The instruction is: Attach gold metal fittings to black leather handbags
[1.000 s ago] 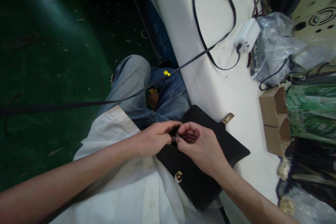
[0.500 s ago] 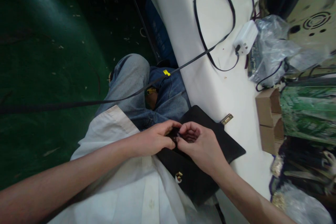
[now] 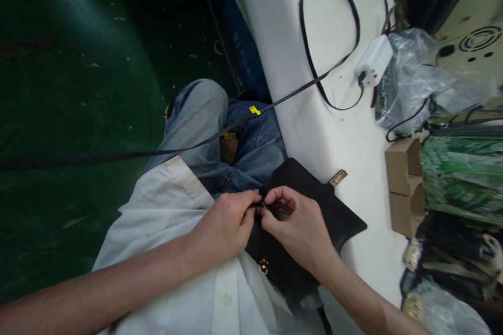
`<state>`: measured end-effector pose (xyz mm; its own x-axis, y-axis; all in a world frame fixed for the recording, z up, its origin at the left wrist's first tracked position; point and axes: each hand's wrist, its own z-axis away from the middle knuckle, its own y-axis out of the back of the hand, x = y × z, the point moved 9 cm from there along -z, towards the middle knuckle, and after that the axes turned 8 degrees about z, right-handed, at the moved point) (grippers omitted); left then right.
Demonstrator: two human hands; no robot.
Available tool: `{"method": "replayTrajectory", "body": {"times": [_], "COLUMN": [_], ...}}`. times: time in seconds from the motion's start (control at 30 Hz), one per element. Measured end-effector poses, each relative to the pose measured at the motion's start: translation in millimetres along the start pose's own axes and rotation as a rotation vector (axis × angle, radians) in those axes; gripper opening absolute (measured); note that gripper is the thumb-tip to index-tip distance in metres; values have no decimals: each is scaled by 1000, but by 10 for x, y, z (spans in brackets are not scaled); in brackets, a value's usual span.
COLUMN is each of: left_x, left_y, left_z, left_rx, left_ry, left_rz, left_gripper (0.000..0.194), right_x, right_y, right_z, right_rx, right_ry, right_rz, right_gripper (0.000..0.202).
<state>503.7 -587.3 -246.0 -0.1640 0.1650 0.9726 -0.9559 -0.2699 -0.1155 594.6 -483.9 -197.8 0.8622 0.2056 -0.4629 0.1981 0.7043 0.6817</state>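
Note:
A black bag (image 3: 338, 214) lies across my lap and the table's edge, its flap folded back. A gold metal clasp plate (image 3: 338, 178) sticks out from the flap's edge, and a gold lock fitting (image 3: 263, 265) sits on the bag's body. My left hand (image 3: 230, 220) is closed, thumb and fingers pinched at the bag's opening. Facing it, my right hand (image 3: 298, 222) is also pinched, its fingertips almost touching the left ones. Between them shows a small dark piece with a metallic glint (image 3: 259, 210), too small to name.
On the white table (image 3: 353, 152) to the right stand a white power adapter (image 3: 375, 60), a clear plastic bag (image 3: 412, 70) and small cardboard boxes (image 3: 404, 188). A black strap with a yellow tag (image 3: 254, 110) crosses over my legs. Green floor (image 3: 78, 209) lies left.
My left hand has turned over, its back now facing up and its fingertips drawn together. The right hand stays pinched at nearly the same place. The view has shifted slightly.

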Motion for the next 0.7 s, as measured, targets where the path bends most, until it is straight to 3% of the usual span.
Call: {"method": "replayTrajectory", "body": {"times": [0.13, 0.3, 0.5, 0.7], "left_x": [-99, -18, 67, 21], "left_y": [44, 53, 13, -33], "left_z": [228, 365, 307, 90], "left_rx": [14, -15, -75, -188], "left_ry": [71, 53, -51, -19], "left_rz": [-100, -186, -220, -404], "left_gripper": [40, 45, 37, 22], "right_x": [-5, -89, -199, -160], "right_y": [-11, -20, -52, -54], "right_z": [34, 81, 100, 61], "right_rx": [2, -8, -3, -33], "right_ry": [7, 62, 182, 108], "right_rz": [26, 91, 217, 97], "right_gripper": [6, 7, 11, 7]}}
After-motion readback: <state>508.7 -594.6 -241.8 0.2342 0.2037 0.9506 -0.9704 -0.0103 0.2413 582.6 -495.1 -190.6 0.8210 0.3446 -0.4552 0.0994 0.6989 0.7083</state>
